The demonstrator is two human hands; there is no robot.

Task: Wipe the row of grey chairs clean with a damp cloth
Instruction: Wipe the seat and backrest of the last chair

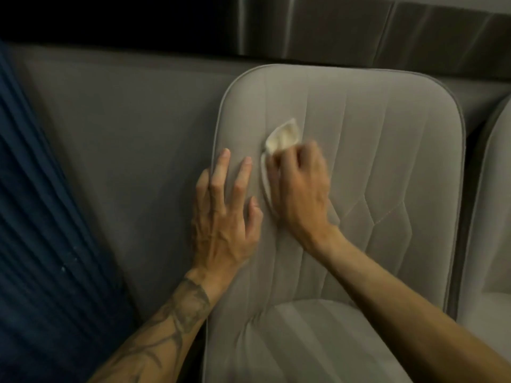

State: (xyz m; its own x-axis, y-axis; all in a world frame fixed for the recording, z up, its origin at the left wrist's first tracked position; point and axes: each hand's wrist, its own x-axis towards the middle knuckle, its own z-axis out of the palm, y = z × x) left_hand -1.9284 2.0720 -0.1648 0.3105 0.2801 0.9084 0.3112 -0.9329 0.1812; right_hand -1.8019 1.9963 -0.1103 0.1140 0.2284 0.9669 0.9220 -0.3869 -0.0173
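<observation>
A grey upholstered chair (387,150) with stitched lines fills the middle of the view, its backrest upright and its seat cushion at the bottom. My right hand (300,186) grips a pale cream cloth (283,136) and presses it against the left part of the backrest; the hand looks blurred. The cloth sticks out above and to the left of the fingers. My left hand (225,214) lies flat with straight fingers on the backrest's left edge, just beside the cloth.
A second grey chair (495,217) stands close at the right edge. Behind the chairs runs a grey padded wall (124,134). A dark blue pleated curtain (36,217) hangs at the left. A dark panel (359,29) crosses the top.
</observation>
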